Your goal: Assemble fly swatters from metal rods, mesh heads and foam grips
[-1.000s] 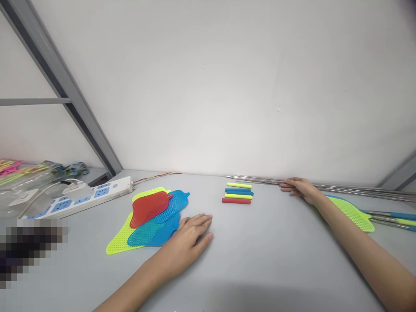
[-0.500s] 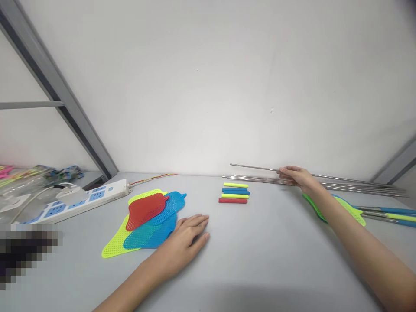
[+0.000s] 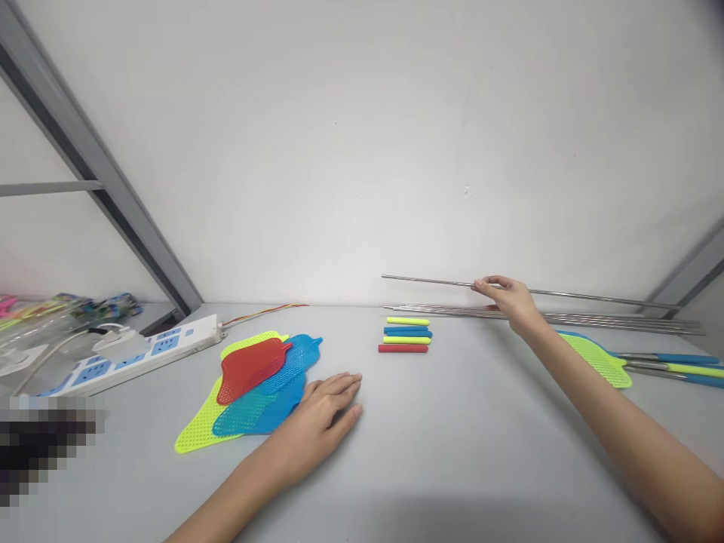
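Note:
My right hand (image 3: 507, 300) pinches a thin metal rod (image 3: 430, 281), held level above several more metal rods (image 3: 599, 320) lying along the wall. My left hand (image 3: 328, 411) rests flat on the grey table (image 3: 452, 452), fingers stretched out. Beside it, partly under its edge, overlap mesh fly swatter heads: a red one (image 3: 252, 368), blue ones (image 3: 257, 407) and yellow ones (image 3: 197, 426). Between the hands lie short handle tubes in a row: a red one (image 3: 403, 348), with yellow and blue ones (image 3: 406, 332) behind it.
At the right, behind my forearm, lie assembled fly swatters (image 3: 605, 363) with blue and yellow handles. A white power strip (image 3: 141, 358) with plugs stands at the left, near plastic-wrapped things (image 3: 68, 313). Grey metal frame posts (image 3: 124, 196) flank the table, and a white wall (image 3: 351, 166) closes the back.
My right hand has lifted the metal rod higher off the others and moved it slightly left. My left hand stays where it was.

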Available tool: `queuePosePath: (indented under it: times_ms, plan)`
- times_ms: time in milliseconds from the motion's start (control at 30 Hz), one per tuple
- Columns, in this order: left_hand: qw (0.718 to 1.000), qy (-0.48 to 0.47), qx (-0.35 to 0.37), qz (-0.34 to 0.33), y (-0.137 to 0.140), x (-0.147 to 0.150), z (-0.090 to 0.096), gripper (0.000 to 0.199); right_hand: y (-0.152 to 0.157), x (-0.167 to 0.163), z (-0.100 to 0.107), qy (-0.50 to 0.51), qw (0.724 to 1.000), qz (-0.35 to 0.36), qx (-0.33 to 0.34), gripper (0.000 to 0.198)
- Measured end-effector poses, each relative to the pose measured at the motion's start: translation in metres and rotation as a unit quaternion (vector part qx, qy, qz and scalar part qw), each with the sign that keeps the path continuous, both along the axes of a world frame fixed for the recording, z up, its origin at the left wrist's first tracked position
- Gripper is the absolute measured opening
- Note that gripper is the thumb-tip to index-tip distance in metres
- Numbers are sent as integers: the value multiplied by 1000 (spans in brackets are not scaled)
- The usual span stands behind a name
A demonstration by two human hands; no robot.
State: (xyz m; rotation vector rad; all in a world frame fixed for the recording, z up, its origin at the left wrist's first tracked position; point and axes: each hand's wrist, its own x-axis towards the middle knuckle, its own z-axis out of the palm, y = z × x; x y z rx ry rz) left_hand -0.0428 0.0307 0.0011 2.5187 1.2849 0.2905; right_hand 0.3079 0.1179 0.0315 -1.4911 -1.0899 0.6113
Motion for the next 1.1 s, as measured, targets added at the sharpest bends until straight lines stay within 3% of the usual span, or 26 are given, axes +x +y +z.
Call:
queuePosePath:
  times_ms: [467, 667, 900, 1100]
  plan:
    - [999, -26, 26, 37, 1, -1, -1, 40, -14, -49, -4, -84, 993, 23, 81, 35]
    - [992, -68, 102, -5, -7, 5, 12, 42, -25, -75, -12, -81, 990, 68, 97, 35]
    - [983, -74, 164, 44, -6, 6, 17, 49, -39, -99, -26, -62, 985, 113, 117, 26]
    - [975, -68, 188, 101, 6, -2, 18, 49, -52, -109, -35, -55, 953, 214, 205, 21]
